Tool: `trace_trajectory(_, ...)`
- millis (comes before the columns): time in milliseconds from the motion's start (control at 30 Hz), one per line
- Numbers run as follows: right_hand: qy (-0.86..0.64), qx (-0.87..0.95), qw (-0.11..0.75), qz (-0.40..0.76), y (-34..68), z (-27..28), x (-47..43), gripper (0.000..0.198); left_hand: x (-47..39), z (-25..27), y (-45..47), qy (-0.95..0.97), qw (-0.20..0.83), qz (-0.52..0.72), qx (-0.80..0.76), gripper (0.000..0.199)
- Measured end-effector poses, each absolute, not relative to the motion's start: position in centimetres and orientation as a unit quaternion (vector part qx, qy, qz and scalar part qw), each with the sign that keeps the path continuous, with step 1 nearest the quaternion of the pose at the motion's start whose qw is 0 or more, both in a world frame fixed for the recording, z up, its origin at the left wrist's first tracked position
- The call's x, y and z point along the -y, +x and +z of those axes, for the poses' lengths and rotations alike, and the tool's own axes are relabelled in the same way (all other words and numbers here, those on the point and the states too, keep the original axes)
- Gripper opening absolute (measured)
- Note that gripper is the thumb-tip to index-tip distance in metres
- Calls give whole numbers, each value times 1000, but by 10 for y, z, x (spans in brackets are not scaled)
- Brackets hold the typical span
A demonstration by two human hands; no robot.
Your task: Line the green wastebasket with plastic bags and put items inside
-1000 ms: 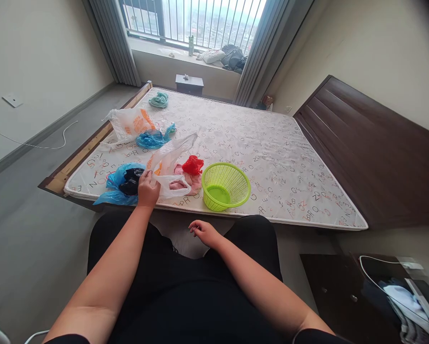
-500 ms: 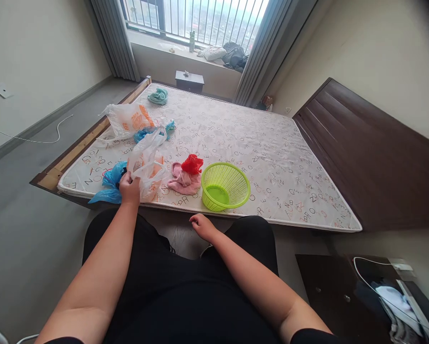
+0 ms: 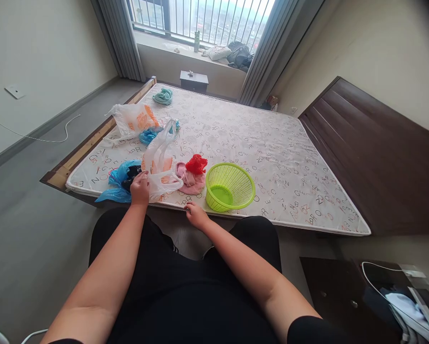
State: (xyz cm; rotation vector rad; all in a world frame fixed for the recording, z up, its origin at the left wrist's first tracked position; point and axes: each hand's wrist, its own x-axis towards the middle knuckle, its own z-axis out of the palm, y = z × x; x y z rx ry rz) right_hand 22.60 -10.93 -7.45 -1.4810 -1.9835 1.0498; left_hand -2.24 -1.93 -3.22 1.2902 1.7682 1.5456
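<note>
At the mattress's near edge, my left hand is closed on a white plastic bag with orange print, whose handles stick up. Beside that hand lies a crumpled blue plastic bag with a black bundle against it. My right hand hovers by the mattress edge, loosely curled with fingers partly apart, holding nothing that I can see. A pink cloth with a red crumpled bag on it lies just beyond. To its right stands a green plastic basket.
Farther back on the patterned mattress lie another white bag, a blue bundle and a teal coil of cloth. A wooden bed frame borders the left; a dark headboard rises at right.
My left hand has moved right with the white bag, which is now more spread out. My right hand has risen slightly toward the mattress edge. The view has shifted a little.
</note>
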Motion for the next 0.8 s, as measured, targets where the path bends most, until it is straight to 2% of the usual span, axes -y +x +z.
trace_trajectory(67, -548, 697, 261, 383, 224, -59, 99, 24, 22, -25, -16, 445, 263, 580, -630, 44)
trace_trajectory(233, -508, 667, 434, 331, 219, 9, 76, 18, 29, 3, -7, 405, 264, 646, -591, 50)
trace_trajectory(333, -469, 691, 479, 270, 221, 54, 71, 21, 32, 22, -3, 379, 261, 674, -578, 48)
trace_trajectory(633, -465, 816, 342, 25, 266, 131, 80, 47, 52, 85, 15, 364, 279, 737, -496, 32)
trace_trajectory(800, -439, 858, 264, -34, 290, 166, 102, 51, 73, 129, 41, 377, 337, 744, -436, 27)
